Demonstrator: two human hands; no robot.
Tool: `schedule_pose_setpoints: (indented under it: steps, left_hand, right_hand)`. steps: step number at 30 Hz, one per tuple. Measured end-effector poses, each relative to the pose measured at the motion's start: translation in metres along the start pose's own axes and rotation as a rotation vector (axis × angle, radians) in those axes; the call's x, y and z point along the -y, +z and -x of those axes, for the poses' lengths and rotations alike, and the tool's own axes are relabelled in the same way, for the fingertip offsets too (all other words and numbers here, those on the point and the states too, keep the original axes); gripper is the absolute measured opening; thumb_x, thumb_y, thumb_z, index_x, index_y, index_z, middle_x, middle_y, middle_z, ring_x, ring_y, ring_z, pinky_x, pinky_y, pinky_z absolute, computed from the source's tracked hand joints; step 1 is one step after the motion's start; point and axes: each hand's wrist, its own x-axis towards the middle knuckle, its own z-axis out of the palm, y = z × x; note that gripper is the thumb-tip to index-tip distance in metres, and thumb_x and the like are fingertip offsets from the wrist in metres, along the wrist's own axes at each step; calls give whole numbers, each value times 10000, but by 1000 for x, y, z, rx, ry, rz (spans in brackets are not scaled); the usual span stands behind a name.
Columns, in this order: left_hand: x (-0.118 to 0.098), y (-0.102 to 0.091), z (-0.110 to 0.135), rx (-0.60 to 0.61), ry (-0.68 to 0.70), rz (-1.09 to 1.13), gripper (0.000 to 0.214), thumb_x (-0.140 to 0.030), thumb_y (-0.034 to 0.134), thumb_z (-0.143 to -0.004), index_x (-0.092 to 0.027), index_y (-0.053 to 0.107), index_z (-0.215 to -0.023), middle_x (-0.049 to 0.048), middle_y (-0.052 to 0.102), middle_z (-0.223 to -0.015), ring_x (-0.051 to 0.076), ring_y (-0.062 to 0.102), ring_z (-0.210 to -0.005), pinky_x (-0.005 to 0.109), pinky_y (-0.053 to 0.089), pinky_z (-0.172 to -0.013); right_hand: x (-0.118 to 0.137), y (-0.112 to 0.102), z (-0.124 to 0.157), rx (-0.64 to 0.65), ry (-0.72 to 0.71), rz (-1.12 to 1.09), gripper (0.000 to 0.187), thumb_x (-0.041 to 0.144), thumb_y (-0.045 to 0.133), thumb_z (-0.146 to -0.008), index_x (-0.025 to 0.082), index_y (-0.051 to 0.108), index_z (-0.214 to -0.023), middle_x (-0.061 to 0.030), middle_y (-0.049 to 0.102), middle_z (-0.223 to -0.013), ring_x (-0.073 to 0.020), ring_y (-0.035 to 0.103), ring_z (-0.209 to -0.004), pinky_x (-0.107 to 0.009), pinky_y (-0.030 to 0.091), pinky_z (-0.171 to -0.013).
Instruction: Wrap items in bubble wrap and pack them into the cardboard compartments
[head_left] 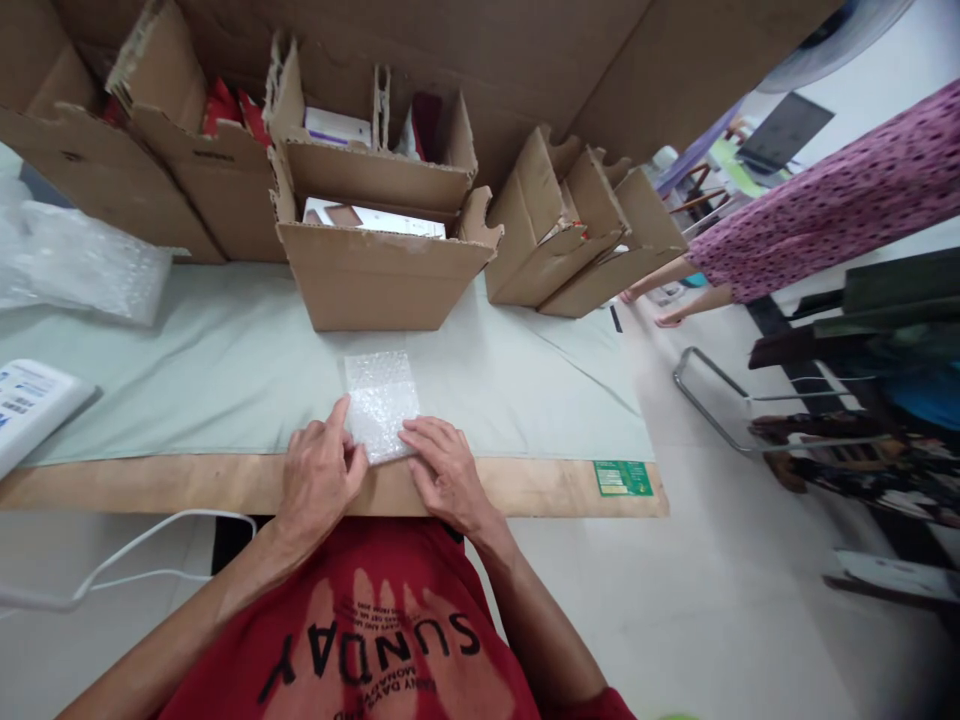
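A small, flat square of bubble wrap (382,400), clear and shiny, lies on the pale green cloth near the table's front edge. It looks like a folded sheet or a pouch; whether anything is inside I cannot tell. At its left edge, my left hand (321,468) grips it, index finger stretched along the side and thumb at the lower corner, the other fingers curled. My right hand (450,472) holds the lower right edge, its fingertips resting on top and its thumb low beside the corner.
Behind the wrap stands a cardboard box (375,280) with white boxes inside, flanked by more cardboard bins (525,230). Loose bubble wrap (90,255) lies at left, above a white device (37,405). A green card (624,478) sits on the wooden edge. A person in a pink skirt (825,200) stands at right.
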Motion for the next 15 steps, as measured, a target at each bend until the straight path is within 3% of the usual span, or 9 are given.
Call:
schedule_pose_setpoints:
  steps: [4, 7, 9, 12, 15]
  left_hand:
    - [2, -8, -2, -44, 95, -78, 455, -258, 572, -949, -80, 540, -1367, 107, 704, -906, 300, 637, -856, 421, 480, -766]
    - [3, -18, 2, -52, 279, 28, 345, -293, 615, -938, -143, 622, -1248, 176, 678, -1213, 328, 618, -1114, 456, 486, -923]
    - [3, -22, 7, -4, 348, 118, 258, -269, 623, -936, -179, 647, -1177, 137, 697, -1214, 310, 609, -1163, 452, 468, -977]
    - [5, -20, 11, 6, 255, 238, 169, -213, 565, -965, -189, 673, -1092, 73, 745, -1011, 239, 658, -994, 392, 486, -903]
    - [7, -13, 6, 17, 21, 322, 239, -273, 548, -965, -183, 702, -1125, 55, 735, -913, 203, 652, -823, 349, 512, -797]
  right_hand:
    - [-5, 0, -5, 143, -105, 299, 453, 62, 575, -885, 193, 651, -1313, -123, 648, -1429, -312, 529, -1348, -470, 466, -990]
    - [-6, -3, -9, 121, -161, 324, 356, 57, 543, -939, 190, 686, -1237, -109, 723, -1308, -281, 618, -1208, -431, 470, -928]
    - [-6, -5, -12, 116, -164, 269, 300, 97, 531, -982, 201, 695, -1211, -89, 769, -1186, -244, 668, -1076, -403, 477, -900]
    - [-4, -8, -15, 92, -114, 168, 267, 185, 515, -1032, 213, 681, -1239, -70, 788, -1097, -212, 695, -981, -373, 498, -879]
    - [-1, -8, -15, -47, -55, 173, 289, 253, 515, -1042, 209, 655, -1290, -103, 750, -1199, -230, 678, -1071, -384, 504, -903]
